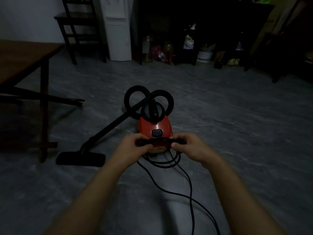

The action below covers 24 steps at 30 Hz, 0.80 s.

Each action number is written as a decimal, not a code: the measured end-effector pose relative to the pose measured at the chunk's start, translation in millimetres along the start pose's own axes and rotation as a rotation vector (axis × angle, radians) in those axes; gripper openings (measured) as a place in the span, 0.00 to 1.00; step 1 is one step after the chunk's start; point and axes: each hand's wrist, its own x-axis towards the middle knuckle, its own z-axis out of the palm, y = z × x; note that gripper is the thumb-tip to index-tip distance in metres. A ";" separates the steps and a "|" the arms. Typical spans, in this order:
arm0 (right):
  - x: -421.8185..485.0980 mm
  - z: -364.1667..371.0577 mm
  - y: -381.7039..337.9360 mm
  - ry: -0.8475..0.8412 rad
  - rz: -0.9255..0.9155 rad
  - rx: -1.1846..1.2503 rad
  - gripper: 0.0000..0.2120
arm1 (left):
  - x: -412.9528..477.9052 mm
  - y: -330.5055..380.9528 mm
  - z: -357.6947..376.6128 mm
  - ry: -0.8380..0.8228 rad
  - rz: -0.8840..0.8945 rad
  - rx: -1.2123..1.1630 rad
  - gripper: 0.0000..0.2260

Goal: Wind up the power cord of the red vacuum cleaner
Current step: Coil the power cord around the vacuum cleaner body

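The red vacuum cleaner (pixel 155 127) sits on the grey floor in the middle of the head view, its black hose looped behind it. My left hand (pixel 133 144) and my right hand (pixel 188 144) both grip a bundle of black power cord (pixel 159 141) held across the vacuum's rear. Several loops of cord hang below my hands at the vacuum's back. Two strands trail over the floor toward me and leave the bottom edge of the view.
The vacuum's black wand and floor head (pixel 81 158) lie to the left. A wooden table (pixel 25 60) stands at the far left, a dark chair (pixel 79 29) and a white appliance (pixel 118 31) behind. Dark shelving with jars and clutter (pixel 186 46) lines the back wall.
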 end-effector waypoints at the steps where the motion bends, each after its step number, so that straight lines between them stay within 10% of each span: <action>1: 0.6 -1.2 1.6 0.009 0.005 0.023 0.08 | 0.4 0.1 -0.7 0.008 -0.001 -0.020 0.06; 24: 19.1 35.4 3.8 0.162 -0.292 -0.542 0.09 | -2.1 3.3 3.9 -0.151 0.174 0.176 0.08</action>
